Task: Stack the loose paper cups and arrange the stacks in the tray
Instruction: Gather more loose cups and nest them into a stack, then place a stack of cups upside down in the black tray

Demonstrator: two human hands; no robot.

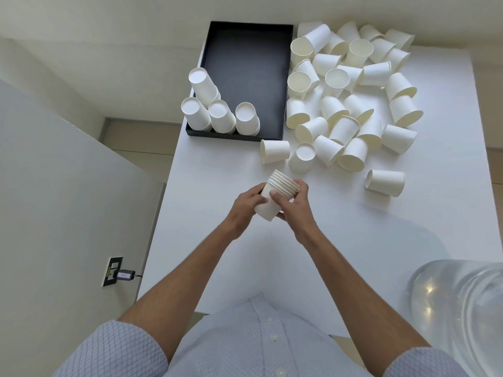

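A white worktop (340,240) stands in a pale room, with a wall socket and plugged-in adapter (119,273) low on the left wall and a clear water bottle (460,308) at the lower right. Both forearms reach forward from rolled-up light blue sleeves and meet over the middle of the worktop. The left hand (246,204) wraps around the lower body of a nested stack of paper cups (277,194), its fingers curled on the stack's left side. The right hand (295,202) closes on the stack from the right, thumb pressed across the front of the cup wall and fingertips near the layered rims. The stack is held tilted, its rims pointing up and away from the person, clear of the surface.

Farther back sits a black tray (245,50), mostly bare. Four stacks of cups (217,110) stand upside down in its near left corner, three along the near edge and one behind them. To the right of the tray, a heap of loose cups (351,99) lies tumbled, most on their sides. One single cup (385,182) lies on its side apart from the heap, nearer the person.
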